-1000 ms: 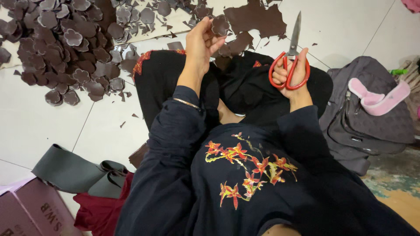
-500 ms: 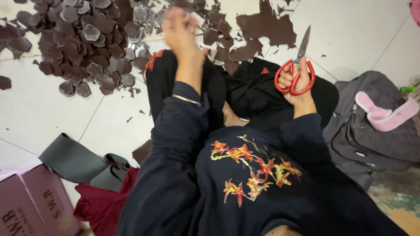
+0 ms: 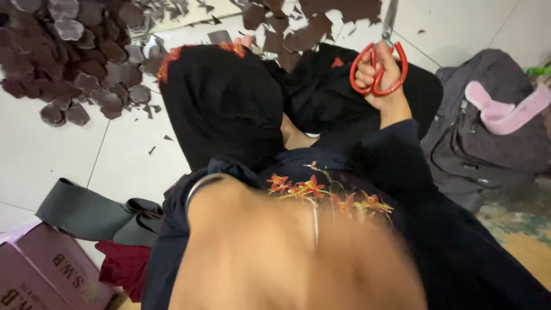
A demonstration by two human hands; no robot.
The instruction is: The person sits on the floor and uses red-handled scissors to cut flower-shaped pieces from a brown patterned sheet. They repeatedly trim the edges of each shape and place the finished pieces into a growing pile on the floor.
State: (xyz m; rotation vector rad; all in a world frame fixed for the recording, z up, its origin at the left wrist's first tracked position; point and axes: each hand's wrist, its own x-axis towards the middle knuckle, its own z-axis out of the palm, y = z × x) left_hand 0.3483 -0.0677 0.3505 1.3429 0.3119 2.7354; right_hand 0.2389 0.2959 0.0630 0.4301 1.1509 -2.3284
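My right hand [image 3: 381, 74] is closed around the red handles of a pair of scissors [image 3: 396, 63], held up over my black-clad lap with the blades pointing away toward the top edge. My left hand and forearm [image 3: 298, 252] are raised close to the camera and fill the lower middle as a blurred patch of skin. Its fingers cannot be made out. A thin bangle [image 3: 201, 185] sits at the dark sleeve's cuff. Dark brown cut pieces [image 3: 69, 51] lie heaped on the white tiled floor at the upper left. A ragged brown sheet scrap [image 3: 338, 8] lies beyond my knees.
A grey backpack [image 3: 488, 143] with a pink slipper [image 3: 505, 112] on it lies at the right. A rolled grey sheet [image 3: 86, 209], a red cloth [image 3: 123, 267] and a maroon box [image 3: 40, 270] sit at the lower left. Small brown offcuts [image 3: 152, 150] dot the tiles.
My left hand has come back from the brown pieces beyond my knees and swung up close to the camera, now blurred. The right hand still holds the scissors upright.
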